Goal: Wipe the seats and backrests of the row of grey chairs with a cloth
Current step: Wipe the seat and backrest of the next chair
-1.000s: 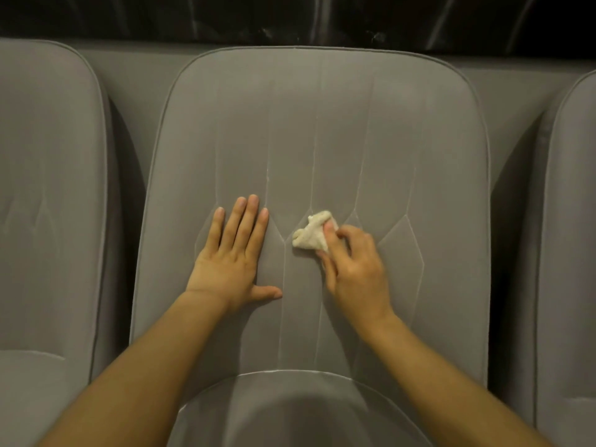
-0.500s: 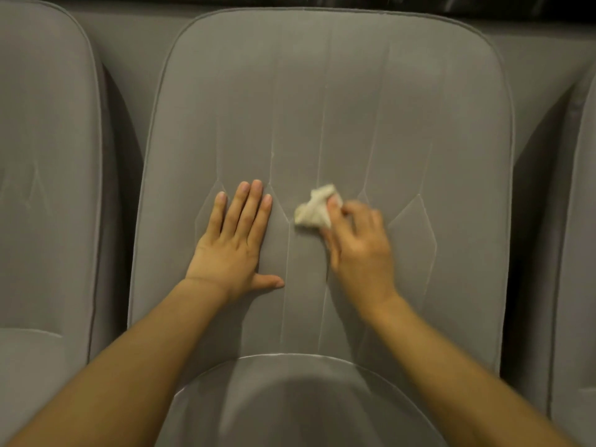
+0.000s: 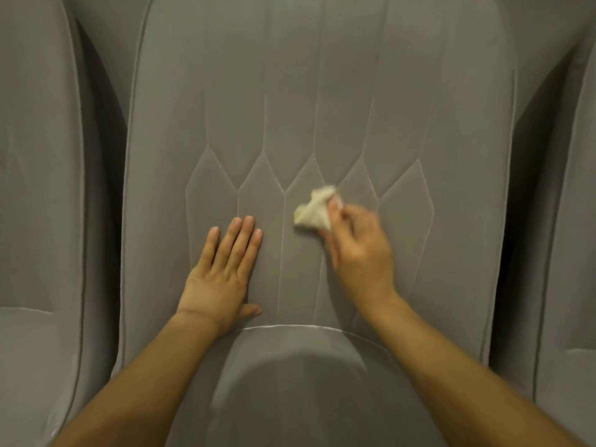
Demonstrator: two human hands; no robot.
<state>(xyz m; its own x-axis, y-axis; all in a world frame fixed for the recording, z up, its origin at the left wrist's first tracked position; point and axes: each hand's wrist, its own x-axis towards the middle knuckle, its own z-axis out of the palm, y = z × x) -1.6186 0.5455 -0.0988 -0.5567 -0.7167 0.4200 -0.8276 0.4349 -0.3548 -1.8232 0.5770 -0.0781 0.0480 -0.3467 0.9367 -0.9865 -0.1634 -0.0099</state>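
The grey backrest [image 3: 322, 91] of the middle chair fills the view, with stitched diamond seams across its lower half. My right hand [image 3: 358, 253] holds a crumpled white cloth [image 3: 314, 208] and presses it against the backrest just right of centre. My left hand [image 3: 222, 269] lies flat on the backrest to the left, fingers straight and together, thumb out. The chair's seat [image 3: 300, 391] curves below, between my forearms.
A second grey chair [image 3: 35, 188] stands at the left and a third [image 3: 577, 253] at the right edge. Dark gaps separate the backrests on both sides.
The view has dropped and closed in on the backrest, so its top edge is out of frame. My right hand has slid the cloth a little to the right. My left hand stays flat.
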